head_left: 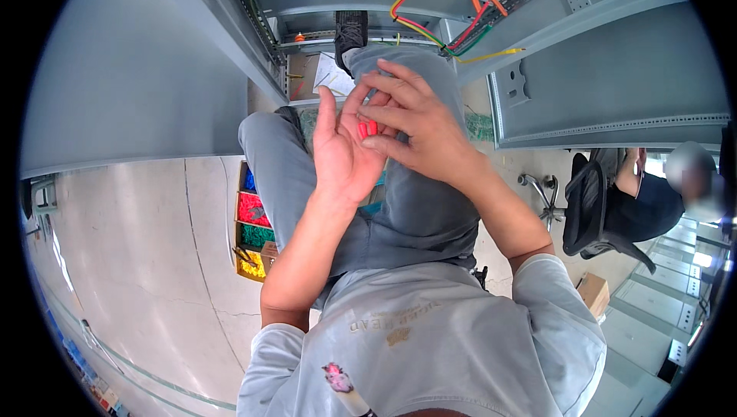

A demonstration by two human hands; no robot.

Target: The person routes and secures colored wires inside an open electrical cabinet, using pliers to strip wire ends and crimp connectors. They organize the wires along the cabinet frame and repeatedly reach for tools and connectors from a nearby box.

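My left hand (342, 152) is raised palm-up above my lap, fingers together, with a few small red sleeves (367, 128) lying against its fingers. My right hand (414, 121) reaches over from the right, its fingertips pinching at those red pieces. Both hands hover over my grey trousers (407, 210). Behind them stands an open grey metal cabinet (614, 87) with red, yellow and green wires (430, 29) hanging along its rails.
A divided tray (252, 233) of red, green, yellow and blue small parts sits on the pale floor by my left leg. Another person sits on a black office chair (587, 210) at the right. A cardboard box (593, 292) lies near them.
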